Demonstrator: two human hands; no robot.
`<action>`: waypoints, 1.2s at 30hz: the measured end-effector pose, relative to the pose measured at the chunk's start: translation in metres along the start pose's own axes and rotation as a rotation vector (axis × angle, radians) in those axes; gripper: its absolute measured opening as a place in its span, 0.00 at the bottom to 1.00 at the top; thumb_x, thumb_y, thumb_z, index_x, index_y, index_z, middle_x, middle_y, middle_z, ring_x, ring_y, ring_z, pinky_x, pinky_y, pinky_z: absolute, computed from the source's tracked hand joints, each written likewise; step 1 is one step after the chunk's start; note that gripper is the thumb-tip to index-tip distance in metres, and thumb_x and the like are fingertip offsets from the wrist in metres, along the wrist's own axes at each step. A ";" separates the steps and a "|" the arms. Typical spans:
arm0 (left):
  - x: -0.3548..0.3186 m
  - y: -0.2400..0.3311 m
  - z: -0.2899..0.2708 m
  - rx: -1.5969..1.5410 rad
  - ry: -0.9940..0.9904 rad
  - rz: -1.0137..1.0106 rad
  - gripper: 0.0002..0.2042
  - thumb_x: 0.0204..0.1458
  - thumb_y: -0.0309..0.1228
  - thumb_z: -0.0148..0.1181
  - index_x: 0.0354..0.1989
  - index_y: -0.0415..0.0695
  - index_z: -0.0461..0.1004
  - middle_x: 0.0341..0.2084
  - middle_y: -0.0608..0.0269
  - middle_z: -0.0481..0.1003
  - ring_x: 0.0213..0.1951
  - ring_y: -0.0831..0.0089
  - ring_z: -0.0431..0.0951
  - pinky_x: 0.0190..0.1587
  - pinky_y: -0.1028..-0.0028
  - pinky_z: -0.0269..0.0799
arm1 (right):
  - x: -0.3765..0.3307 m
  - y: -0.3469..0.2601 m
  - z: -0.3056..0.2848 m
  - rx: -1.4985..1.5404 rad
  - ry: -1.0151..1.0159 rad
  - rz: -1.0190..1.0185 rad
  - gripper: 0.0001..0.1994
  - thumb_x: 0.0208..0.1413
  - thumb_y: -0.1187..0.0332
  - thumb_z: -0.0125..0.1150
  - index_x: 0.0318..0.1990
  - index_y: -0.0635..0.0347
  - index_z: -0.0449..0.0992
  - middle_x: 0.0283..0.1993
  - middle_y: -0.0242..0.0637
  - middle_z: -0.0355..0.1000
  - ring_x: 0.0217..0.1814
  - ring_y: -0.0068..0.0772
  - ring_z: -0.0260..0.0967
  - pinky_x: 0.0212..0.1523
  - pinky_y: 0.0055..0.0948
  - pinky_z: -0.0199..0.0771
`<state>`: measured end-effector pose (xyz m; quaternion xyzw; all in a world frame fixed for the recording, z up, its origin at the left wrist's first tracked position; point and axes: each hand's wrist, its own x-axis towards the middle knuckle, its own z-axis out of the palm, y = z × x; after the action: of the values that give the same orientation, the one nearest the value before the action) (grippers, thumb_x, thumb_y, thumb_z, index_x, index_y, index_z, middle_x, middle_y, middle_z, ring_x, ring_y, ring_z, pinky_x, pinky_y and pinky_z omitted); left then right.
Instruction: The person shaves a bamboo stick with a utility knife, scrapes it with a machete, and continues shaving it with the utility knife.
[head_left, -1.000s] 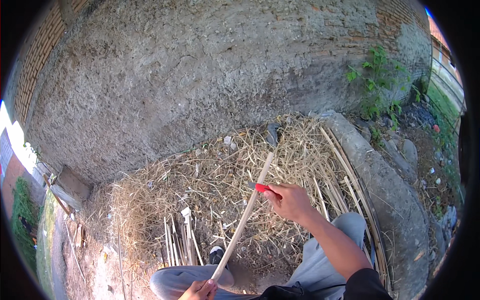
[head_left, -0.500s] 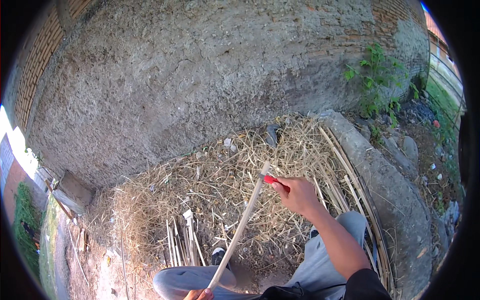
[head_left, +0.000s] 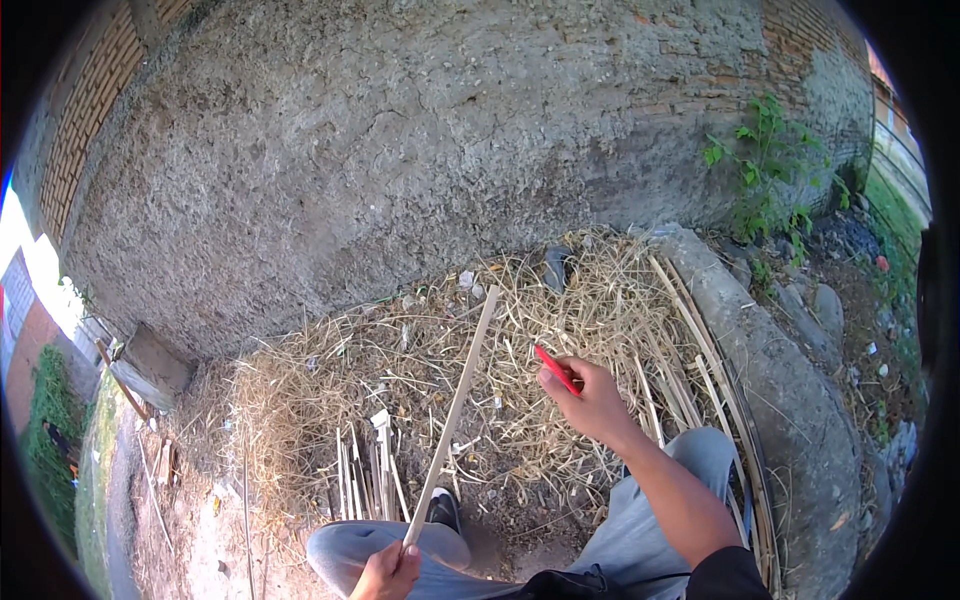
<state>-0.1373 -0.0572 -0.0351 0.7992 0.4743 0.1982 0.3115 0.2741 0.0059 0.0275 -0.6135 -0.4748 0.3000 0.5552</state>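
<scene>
A long pale bamboo strip (head_left: 455, 415) slants up and away from my left hand (head_left: 388, 573), whose fingers are closed round its near end. My right hand (head_left: 592, 400) grips a red-handled knife (head_left: 556, 368), held to the right of the strip and apart from it. The knife's blade is hard to make out now. Both hands are above my bent legs in grey trousers (head_left: 630, 515), and the strip's far end is over the shavings.
Thin shavings (head_left: 540, 345) cover the ground ahead. Upright strips (head_left: 365, 480) stand by my left shoe (head_left: 443, 508). Long strips (head_left: 715, 370) lie along a concrete ledge (head_left: 770, 380) on the right. Beyond rises a rough wall (head_left: 400, 170), with a green plant (head_left: 765, 165) beside it.
The knife has come away from the strip's far end, where its blade lay across it. My left hand and the strip have moved up and left.
</scene>
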 end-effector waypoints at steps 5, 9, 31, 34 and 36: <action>0.086 0.128 -0.050 0.406 -0.047 -0.228 0.14 0.64 0.40 0.41 0.35 0.41 0.63 0.13 0.45 0.71 0.19 0.42 0.74 0.23 0.48 0.66 | 0.024 0.007 -0.004 0.526 0.045 0.245 0.18 0.56 0.56 0.65 0.38 0.66 0.77 0.24 0.26 0.67 0.15 0.11 0.48 0.17 0.20 0.47; 0.145 0.122 -0.050 0.654 0.198 -0.008 0.11 0.61 0.37 0.47 0.32 0.44 0.68 0.17 0.55 0.74 0.16 0.52 0.74 0.20 0.55 0.64 | 0.043 0.011 -0.019 0.754 0.170 0.348 0.17 0.58 0.55 0.62 0.37 0.62 0.74 0.26 0.25 0.68 0.14 0.11 0.48 0.17 0.18 0.47; 0.246 0.113 0.011 0.360 0.707 0.471 0.15 0.36 0.39 0.74 0.28 0.46 0.78 0.23 0.69 0.77 0.30 0.67 0.73 0.46 0.65 0.59 | 0.066 0.041 -0.042 1.227 0.662 0.209 0.13 0.68 0.57 0.44 0.36 0.54 0.68 0.29 0.24 0.66 0.15 0.13 0.49 0.18 0.20 0.53; 0.240 0.115 0.010 0.349 0.685 0.455 0.14 0.36 0.39 0.74 0.28 0.47 0.78 0.23 0.69 0.76 0.29 0.67 0.73 0.46 0.65 0.59 | 0.065 0.035 -0.042 1.205 0.651 0.223 0.13 0.68 0.57 0.44 0.36 0.54 0.68 0.29 0.25 0.65 0.15 0.14 0.48 0.18 0.20 0.52; 0.234 0.114 0.007 0.382 0.654 0.464 0.14 0.40 0.41 0.71 0.30 0.46 0.77 0.25 0.68 0.77 0.31 0.66 0.74 0.47 0.64 0.60 | 0.063 0.030 -0.040 1.189 0.658 0.211 0.13 0.68 0.57 0.43 0.37 0.55 0.68 0.29 0.25 0.65 0.15 0.14 0.49 0.19 0.20 0.53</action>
<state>0.0498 0.1068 0.0429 0.8228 0.3841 0.4144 -0.0608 0.3407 0.0498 0.0172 -0.3065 0.0259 0.3602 0.8807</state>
